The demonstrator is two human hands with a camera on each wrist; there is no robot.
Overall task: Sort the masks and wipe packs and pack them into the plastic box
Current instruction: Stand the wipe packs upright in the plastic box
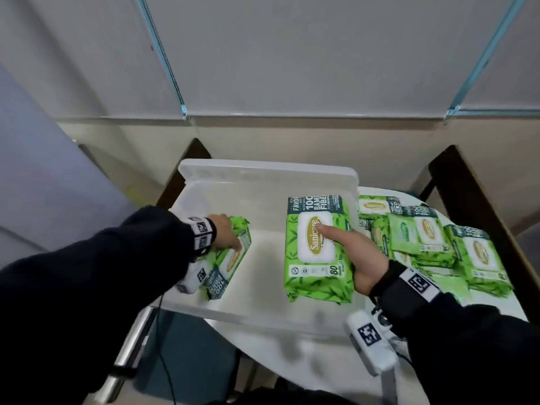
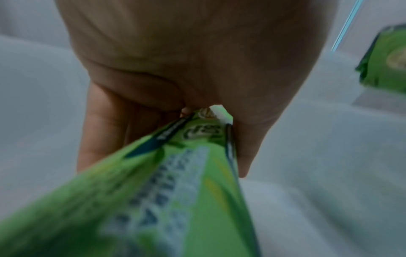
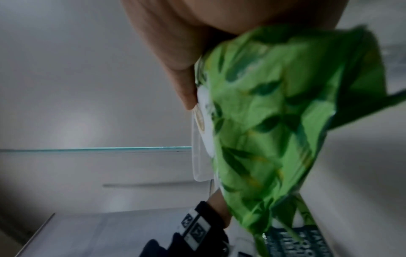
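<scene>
- While both hands are inside the box (image 1: 263,171), the step in hand looks like the loading of wipe packs, two at once.
- Left hand (image 1: 226,233): its fingers and thumb are curled round the left pack (image 1: 230,258), which stands tilted on its edge at the left end of the box; the left wrist view shows the thumb on one face and the fingers on the other.
- Right hand (image 1: 356,258): the thumb lies along the white lid of the right pack (image 1: 317,247), and the other fingers are hidden under or behind it, so it grips the pack from its right side. That pack lies face up toward the right end of the box; whether it rests on the floor I cannot tell.
- More packs lie in a loose pile (image 1: 432,241) on the table (image 1: 306,361), just right of the box.
- No masks show in any view.
- Judgement: the task is in its early part, since only these two packs are in the box.
- Next move, likely: lay the left pack flat or stand it against the left wall, release both, then reach to the pile; packs should sit snug in rows so room stays for masks.
</scene>
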